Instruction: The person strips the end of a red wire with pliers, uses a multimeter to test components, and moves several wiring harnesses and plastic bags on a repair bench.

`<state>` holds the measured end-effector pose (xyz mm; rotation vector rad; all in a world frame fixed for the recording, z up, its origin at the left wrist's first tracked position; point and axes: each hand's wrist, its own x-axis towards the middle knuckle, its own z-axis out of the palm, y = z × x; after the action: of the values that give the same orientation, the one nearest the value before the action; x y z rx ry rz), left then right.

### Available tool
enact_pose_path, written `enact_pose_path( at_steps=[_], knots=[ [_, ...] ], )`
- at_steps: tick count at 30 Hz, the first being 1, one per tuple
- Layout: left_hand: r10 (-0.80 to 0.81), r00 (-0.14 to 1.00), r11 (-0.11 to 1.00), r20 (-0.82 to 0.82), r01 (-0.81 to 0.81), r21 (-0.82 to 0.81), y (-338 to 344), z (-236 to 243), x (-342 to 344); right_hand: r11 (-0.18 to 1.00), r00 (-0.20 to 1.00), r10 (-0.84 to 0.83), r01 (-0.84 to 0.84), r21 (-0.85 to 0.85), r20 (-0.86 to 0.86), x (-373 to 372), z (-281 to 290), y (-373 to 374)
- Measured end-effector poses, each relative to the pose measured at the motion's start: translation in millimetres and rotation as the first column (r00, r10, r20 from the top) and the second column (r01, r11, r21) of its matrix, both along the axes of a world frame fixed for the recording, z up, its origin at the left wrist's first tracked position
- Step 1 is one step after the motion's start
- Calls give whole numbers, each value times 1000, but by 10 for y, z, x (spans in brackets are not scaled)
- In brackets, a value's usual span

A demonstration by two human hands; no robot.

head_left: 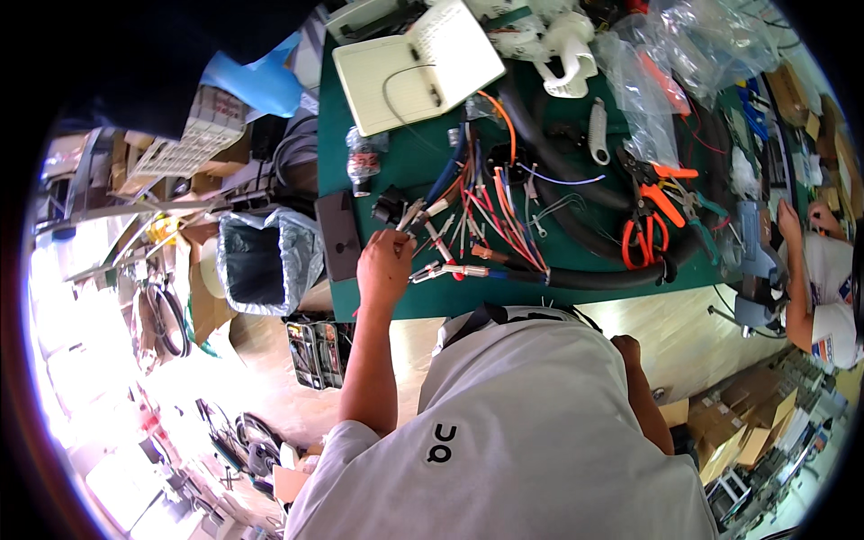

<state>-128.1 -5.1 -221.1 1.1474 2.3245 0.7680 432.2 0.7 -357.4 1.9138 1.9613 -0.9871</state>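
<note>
Two hands | left hand (384,266) closed, pinching thin white-tipped wire ends (416,216) of the fanned red, blue and white wire bundle (486,225) on the green surface (405,162) | right hand (625,346) off-surface near waist, grip unreadable | judgement: isolate one lead, avoid tugging neighbours.

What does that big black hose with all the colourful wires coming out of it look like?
The black hose is thick, matt and rubbery-looking. It lies on the green table, running along the near edge, then bending up and back toward the far side. From its open end spill many thin wires in red, pink, blue, white and orange, fanned out leftwards. The left hand touches some wire ends. Orange-handled pliers lie against it.
</note>
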Motion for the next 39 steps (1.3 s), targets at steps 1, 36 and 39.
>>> enact_pose_path(
  at_steps=[1,36,39],
  knots=[
    [25,1000,999,13,-25,24,-34,62,19,980,979,187,-192,55,84,37,-33,61],
    [698,716,716,26,-698,11,-1640,438,600,892,855,441,-450,-31,273,-1692,-434,1509],
    [702,712,712,17,-702,-10,-1722,427,609,901,863,423,-433,-28,275,-1699,-419,1518]
  ],
)
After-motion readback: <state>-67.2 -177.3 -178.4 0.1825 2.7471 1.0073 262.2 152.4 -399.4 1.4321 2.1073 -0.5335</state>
